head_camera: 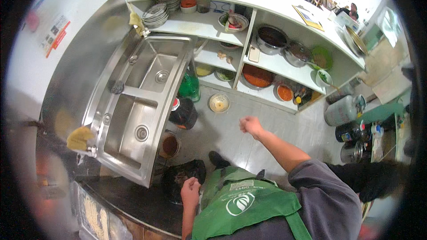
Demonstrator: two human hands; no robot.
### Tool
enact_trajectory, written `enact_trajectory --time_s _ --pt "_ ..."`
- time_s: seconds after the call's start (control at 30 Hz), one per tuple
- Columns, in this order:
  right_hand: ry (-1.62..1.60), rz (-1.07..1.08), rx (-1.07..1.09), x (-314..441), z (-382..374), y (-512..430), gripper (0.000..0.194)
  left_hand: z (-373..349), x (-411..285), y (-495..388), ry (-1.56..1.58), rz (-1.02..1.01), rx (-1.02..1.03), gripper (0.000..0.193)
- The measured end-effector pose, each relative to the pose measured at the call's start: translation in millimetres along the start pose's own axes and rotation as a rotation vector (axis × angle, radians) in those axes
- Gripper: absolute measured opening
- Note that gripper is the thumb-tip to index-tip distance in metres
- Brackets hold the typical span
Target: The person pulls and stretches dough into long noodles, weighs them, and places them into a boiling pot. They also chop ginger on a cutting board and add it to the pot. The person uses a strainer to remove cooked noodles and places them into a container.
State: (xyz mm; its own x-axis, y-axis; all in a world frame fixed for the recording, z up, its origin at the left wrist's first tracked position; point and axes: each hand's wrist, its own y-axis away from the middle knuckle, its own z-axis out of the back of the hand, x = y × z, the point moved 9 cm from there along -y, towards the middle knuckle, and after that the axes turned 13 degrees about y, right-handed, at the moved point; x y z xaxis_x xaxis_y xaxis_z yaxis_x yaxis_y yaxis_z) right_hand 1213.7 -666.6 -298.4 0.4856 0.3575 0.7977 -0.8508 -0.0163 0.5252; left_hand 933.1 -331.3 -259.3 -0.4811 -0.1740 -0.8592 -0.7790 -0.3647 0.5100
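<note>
My right hand point(251, 127) is stretched out over the grey tiled floor point(248, 150) with its fingers curled in and nothing visible in them. Past it, a patterned bowl point(219, 103) with a little yellowish residue appears to stand on the floor before the shelves. Low at my left side is my left hand point(190, 186), in front of a black-lined bin point(170, 180). Its fingers are bent; whether they hold anything cannot be made out. A green apron point(213, 220) covers my front.
A steel double sink point(151, 95) runs along my left. Beneath its edge stand a dark jug point(184, 113), a green bottle point(189, 88) and a bucket point(169, 145). White shelves point(217, 30) ahead hold bowls, pots and a sauce pan point(257, 76). A gas cylinder point(340, 110) stands at right.
</note>
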Motion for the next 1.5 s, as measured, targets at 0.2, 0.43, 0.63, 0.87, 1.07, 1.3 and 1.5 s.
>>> enact_trajectory --time_s 0.2,0.43,0.63,0.87,1.07,1.3,1.5 --pt "0.205 0.316 -0.493 167.6 95.0 -163.8 0.021 -21.6 -71.9 -49.2 -0.139 0.012 -0.101 0.032" --pt "0.544 0.504 -0.997 322.6 191.8 -325.0 0.023 19.6 12.0 -53.6 -0.221 0.218 -0.467 0.034" --pt "0.881 0.109 -0.835 326.8 225.5 -543.1 0.037 -29.1 105.6 12.9 -0.766 0.205 -0.241 0.036" --pt "1.178 0.021 -0.594 331.6 234.8 -606.2 0.057 -118.5 144.4 56.2 0.267 0.476 -0.508 0.039" --pt "0.837 0.254 -0.969 397.2 220.9 -494.2 0.038 -160.1 81.0 30.0 0.258 0.401 -0.538 0.035" --pt "-0.568 0.355 0.456 371.0 15.6 -277.6 0.026 -173.7 -48.2 -0.9 -0.156 0.322 -0.607 0.030" --pt "0.134 1.163 1.171 323.8 -118.1 87.1 0.017 -153.5 -160.8 58.7 0.647 -0.263 -0.798 0.034"
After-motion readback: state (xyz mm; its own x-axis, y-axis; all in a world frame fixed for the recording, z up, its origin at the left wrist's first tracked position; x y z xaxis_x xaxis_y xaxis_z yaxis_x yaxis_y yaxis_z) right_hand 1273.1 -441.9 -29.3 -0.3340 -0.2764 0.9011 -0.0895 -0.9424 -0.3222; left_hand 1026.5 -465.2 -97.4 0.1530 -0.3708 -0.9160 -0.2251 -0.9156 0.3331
